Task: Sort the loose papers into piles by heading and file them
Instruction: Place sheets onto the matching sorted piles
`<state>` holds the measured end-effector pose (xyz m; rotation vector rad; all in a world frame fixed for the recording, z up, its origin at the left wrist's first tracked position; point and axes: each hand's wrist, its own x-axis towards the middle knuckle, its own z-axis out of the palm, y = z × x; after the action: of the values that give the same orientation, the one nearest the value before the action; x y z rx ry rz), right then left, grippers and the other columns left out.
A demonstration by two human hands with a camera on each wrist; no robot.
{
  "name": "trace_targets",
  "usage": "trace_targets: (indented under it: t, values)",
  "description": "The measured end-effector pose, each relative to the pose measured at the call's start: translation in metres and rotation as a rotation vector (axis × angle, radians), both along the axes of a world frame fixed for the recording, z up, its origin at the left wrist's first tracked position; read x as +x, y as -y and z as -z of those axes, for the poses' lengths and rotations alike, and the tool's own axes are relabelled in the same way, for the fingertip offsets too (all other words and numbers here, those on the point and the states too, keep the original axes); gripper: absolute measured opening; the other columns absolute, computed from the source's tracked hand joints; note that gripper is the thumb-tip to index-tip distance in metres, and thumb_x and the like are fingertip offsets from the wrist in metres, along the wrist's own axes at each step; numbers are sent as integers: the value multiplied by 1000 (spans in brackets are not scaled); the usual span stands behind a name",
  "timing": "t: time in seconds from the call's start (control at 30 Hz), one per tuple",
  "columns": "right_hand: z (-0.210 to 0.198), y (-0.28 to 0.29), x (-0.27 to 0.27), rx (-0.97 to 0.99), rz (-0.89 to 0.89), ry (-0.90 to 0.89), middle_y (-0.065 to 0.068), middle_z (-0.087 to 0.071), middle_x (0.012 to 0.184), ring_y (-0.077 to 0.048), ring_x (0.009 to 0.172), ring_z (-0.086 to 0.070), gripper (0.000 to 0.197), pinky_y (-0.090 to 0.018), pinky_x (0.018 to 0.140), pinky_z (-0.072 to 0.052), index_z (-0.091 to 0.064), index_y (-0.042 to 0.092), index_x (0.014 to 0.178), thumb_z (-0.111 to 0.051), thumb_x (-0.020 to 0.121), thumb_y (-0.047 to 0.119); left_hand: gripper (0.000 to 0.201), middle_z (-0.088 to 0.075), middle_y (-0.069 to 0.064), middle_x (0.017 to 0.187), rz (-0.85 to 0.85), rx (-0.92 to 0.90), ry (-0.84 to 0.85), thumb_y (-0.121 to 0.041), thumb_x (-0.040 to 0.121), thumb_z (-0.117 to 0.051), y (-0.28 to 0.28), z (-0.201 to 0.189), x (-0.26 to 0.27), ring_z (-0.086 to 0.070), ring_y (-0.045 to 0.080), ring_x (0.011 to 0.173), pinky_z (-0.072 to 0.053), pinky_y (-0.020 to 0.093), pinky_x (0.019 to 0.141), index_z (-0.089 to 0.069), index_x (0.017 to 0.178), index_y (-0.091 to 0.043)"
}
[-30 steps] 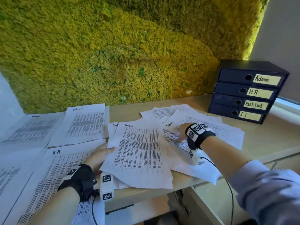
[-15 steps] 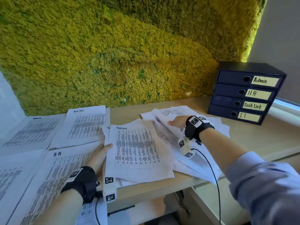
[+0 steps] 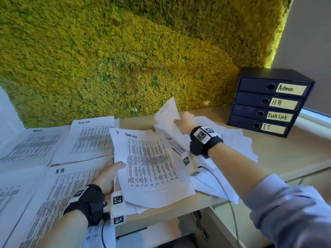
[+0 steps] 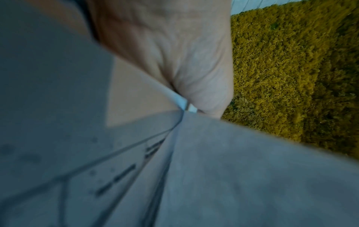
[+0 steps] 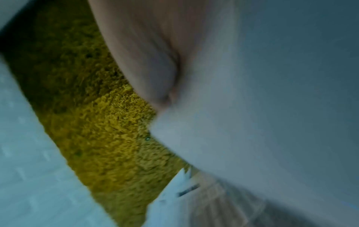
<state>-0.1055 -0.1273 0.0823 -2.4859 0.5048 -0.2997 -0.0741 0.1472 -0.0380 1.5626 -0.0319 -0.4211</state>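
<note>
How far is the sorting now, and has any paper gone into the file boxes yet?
Done: three piles lie at the left, headed Admin, Task List and H.R. In hand: the right hand lifts a blurred sheet whose heading cannot be read, while the left hand grips the edge of a Task List sheet. Left: the loose heap is unsorted, no IT pile shows, and no paper is seen at the file boxes.

Papers [image 3: 152, 163] left of drawers [image 3: 268, 102] (desk)
</note>
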Motion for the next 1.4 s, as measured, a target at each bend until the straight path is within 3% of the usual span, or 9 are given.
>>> trace_targets:
  t: [0.13,0.27,0.37,0.53,0.73,0.9,1.13,1.27,1.4]
  values:
    - [11,-55,8,528,-309,-254,-26,-66,111,-28,81,-72,56,-32,63,-59,-45,2,131,-46,99,47,26,-68,19,98,-37,-13,8,-7,95,-43,0,1,-1,-62,32,86,-49,38,73,-55,117,0]
    - [26,-21,19,-134,-233,-403,-13,-63,102,-27,85,-62,46,-32,78,-52,-57,0,110,-46,97,42,37,-71,9,98,-29,-150,-25,-45,99,-42,1,-4,-6,-65,28,95,-51,37,79,-64,109,-16]
    - [58,18,13,-536,-170,-655,-8,-73,93,-23,73,-67,59,-35,66,-57,-67,7,100,-64,65,55,37,-66,14,119,65,-145,22,-34,94,-56,-3,4,-1,-66,29,105,-50,45,92,-58,124,-14]
    - [65,32,-2,-536,-187,-764,2,-63,81,-18,73,-63,41,-29,63,-51,-62,16,95,-74,71,47,33,-69,19,109,74,-120,117,9,87,-54,0,7,-3,-70,27,87,-58,34,68,-58,118,-3]
    - [88,61,13,-516,-141,-764,6,-67,68,-16,60,-64,78,-27,54,-55,-70,35,100,-72,25,56,23,-68,9,90,-117,-154,111,5,89,-51,-3,-4,-10,-64,27,84,-49,29,61,-60,107,-7]
    - [89,49,7,-567,-127,-680,-4,-70,100,-25,83,-65,58,-36,78,-57,-61,16,110,-61,64,51,43,-65,15,122,-3,-303,-62,-35,89,-64,0,10,1,-63,33,111,-45,54,98,-58,127,-16]
    - [30,45,-9,-644,119,-337,-13,-65,115,-27,104,-65,26,-32,79,-53,-53,1,120,-50,95,9,42,-62,14,117,-84,-135,93,9,90,-53,4,17,9,-64,29,99,-54,41,78,-46,126,-9]
    - [-14,11,-10,-603,197,-1,-16,-62,119,-32,109,-60,35,-38,80,-52,-42,2,130,-43,95,1,43,-57,14,129,-52,-77,59,0,89,-52,2,16,10,-56,34,115,-44,51,99,-46,131,-11]
    - [-20,-61,-3,-505,-153,-183,-14,-63,103,-20,79,-60,27,-28,75,-56,-50,0,123,-44,99,10,27,-69,13,112,-48,-175,-7,-31,94,-55,5,7,4,-65,28,104,-46,46,98,-63,112,-12]
